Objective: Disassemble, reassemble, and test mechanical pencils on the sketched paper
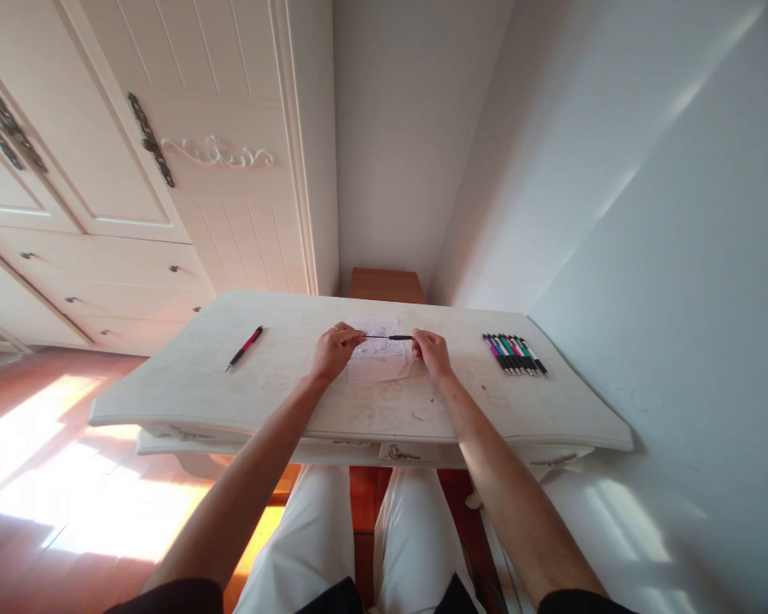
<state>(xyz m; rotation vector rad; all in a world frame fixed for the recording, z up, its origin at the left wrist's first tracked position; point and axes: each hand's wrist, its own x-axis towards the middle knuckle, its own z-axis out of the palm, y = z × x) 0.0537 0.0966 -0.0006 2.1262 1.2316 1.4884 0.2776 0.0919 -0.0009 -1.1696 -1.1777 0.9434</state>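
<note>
Above a sheet of scribbled paper [377, 362], my two hands meet over the middle of the white table. My left hand [334, 351] pinches one end of a thin dark pen refill [377, 337]. Between the fingertips of my right hand [431, 351] is the end of a black pen grip [400, 338], level with the refill and in line with it. The two pieces appear joined or touching end to end. Fingers cover the outer ends of both.
A red and black pen [247, 348] lies at the left of the white table [166, 384]. Several coloured pens [515, 354] lie side by side at the right. Small dark bits [417, 417] are near the front edge. A white wardrobe [243, 222] stands behind left.
</note>
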